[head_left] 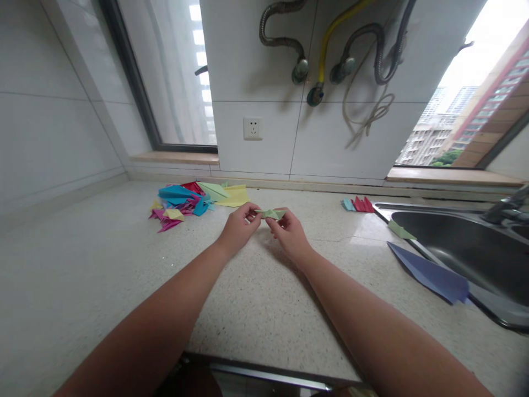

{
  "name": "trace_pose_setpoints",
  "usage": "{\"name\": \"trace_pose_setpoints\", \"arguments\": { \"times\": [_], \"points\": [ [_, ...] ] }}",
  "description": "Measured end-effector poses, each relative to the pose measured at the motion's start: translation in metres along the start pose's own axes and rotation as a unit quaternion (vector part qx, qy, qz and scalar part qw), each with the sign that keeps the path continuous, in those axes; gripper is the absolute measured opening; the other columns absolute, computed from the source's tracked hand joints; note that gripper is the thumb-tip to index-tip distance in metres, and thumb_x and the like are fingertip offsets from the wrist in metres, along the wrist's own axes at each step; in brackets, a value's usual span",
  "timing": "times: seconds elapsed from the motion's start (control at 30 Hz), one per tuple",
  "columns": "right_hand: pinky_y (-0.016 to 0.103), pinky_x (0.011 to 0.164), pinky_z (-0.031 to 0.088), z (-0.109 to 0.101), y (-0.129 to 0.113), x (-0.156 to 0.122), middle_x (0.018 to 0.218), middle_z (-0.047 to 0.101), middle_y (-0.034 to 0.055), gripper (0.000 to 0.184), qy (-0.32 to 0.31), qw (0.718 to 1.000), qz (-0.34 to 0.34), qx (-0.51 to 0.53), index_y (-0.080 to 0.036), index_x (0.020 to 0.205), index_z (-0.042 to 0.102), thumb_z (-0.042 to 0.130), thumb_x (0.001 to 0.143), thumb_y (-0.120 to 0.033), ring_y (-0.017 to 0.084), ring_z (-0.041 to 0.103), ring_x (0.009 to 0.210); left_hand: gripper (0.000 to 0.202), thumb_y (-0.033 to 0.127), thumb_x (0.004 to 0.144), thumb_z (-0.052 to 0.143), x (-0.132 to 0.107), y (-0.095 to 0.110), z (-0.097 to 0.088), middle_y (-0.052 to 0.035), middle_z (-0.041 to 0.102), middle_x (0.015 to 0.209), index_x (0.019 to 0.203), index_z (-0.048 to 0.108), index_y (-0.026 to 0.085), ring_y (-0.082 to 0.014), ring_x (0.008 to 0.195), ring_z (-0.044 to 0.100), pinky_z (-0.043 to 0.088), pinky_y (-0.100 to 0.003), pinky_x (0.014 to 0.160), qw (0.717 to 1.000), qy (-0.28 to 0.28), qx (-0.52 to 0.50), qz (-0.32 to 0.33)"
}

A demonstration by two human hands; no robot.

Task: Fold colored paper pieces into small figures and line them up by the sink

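Observation:
A small piece of folded light green paper (270, 214) is stretched between my two hands, above the speckled countertop (264, 309). My left hand (242, 225) pinches its left end between thumb and fingers. Its right end is gripped by my right hand (289, 232), the thumb in front and the fingers behind. The paper's middle looks creased and layered, though the exact shape is too small to make out. Some of both ends is hidden by my fingers.
Left of my hands lies a pile of colourful folded papers (176, 194). Small red folded papers (363, 204) and a light blue one (347, 204) sit near the back wall. A purple folded paper (430, 273) and a green one (400, 230) lie by the steel sink (454, 237).

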State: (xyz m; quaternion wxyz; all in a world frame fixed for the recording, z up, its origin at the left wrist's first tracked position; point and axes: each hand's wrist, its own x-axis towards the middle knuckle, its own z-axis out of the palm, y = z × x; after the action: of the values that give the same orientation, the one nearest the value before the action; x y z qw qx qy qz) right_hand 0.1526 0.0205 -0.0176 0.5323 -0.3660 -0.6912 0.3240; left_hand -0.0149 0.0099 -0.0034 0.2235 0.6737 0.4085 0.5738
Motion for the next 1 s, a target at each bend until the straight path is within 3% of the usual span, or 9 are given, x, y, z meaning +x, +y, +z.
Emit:
{"name": "trace_pose_setpoints", "arguments": {
  "times": [0.2, 0.37, 0.5, 0.77, 1.0],
  "points": [
    [0.024, 0.056, 0.045, -0.001, -0.004, 0.000, 0.078, 0.060, 0.0005, 0.026, 0.015, 0.999, 0.004, 0.038, -0.021, 0.092, 0.060, 0.063, 0.085, -0.046, 0.012, 0.053, 0.064, 0.016, 0.032, 0.081, 0.067, -0.001, 0.003, 0.003, -0.0010, 0.062, 0.078, 0.089, 0.063, 0.019, -0.0126, 0.068, 0.055, 0.043, -0.023, 0.060, 0.999, -0.004, -0.041, -0.026],
    [0.024, 0.052, 0.045, -0.002, -0.009, 0.000, 0.073, 0.059, 0.0000, 0.028, 0.003, 0.994, 0.017, 0.111, -0.020, 0.087, 0.063, 0.067, 0.082, -0.046, 0.012, 0.052, 0.060, 0.029, 0.038, 0.077, 0.073, -0.001, 0.006, 0.003, 0.0016, 0.056, 0.069, 0.096, 0.063, 0.018, -0.0107, 0.058, 0.052, 0.039, -0.019, 0.046, 0.987, -0.043, -0.127, -0.088],
    [0.025, 0.053, 0.046, -0.004, -0.013, -0.001, 0.071, 0.060, 0.0006, 0.030, -0.004, 0.990, 0.026, 0.138, -0.018, 0.083, 0.066, 0.071, 0.079, -0.048, 0.013, 0.053, 0.062, 0.036, 0.036, 0.072, 0.079, -0.002, 0.008, 0.003, 0.0027, 0.055, 0.068, 0.100, 0.065, 0.017, -0.0095, 0.056, 0.049, 0.040, -0.019, 0.045, 0.981, -0.062, -0.153, -0.099],
    [0.025, 0.052, 0.045, -0.008, -0.013, 0.000, 0.071, 0.062, 0.0010, 0.031, -0.032, 0.982, 0.053, 0.179, -0.018, 0.083, 0.069, 0.074, 0.076, -0.048, 0.011, 0.052, 0.059, 0.025, 0.035, 0.072, 0.080, 0.000, 0.009, 0.001, 0.0015, 0.057, 0.066, 0.080, 0.067, 0.016, -0.0097, 0.058, 0.049, 0.038, -0.021, 0.047, 0.973, -0.065, -0.195, -0.107],
    [0.026, 0.054, 0.044, -0.009, -0.015, 0.000, 0.068, 0.058, -0.0004, 0.031, -0.044, 0.982, 0.039, 0.181, -0.019, 0.079, 0.068, 0.073, 0.077, -0.049, 0.012, 0.050, 0.059, 0.022, 0.035, 0.071, 0.078, 0.001, 0.014, 0.000, -0.0007, 0.061, 0.071, 0.081, 0.071, 0.017, -0.0108, 0.061, 0.050, 0.040, -0.021, 0.050, 0.969, -0.070, -0.198, -0.134]
  ]
}}
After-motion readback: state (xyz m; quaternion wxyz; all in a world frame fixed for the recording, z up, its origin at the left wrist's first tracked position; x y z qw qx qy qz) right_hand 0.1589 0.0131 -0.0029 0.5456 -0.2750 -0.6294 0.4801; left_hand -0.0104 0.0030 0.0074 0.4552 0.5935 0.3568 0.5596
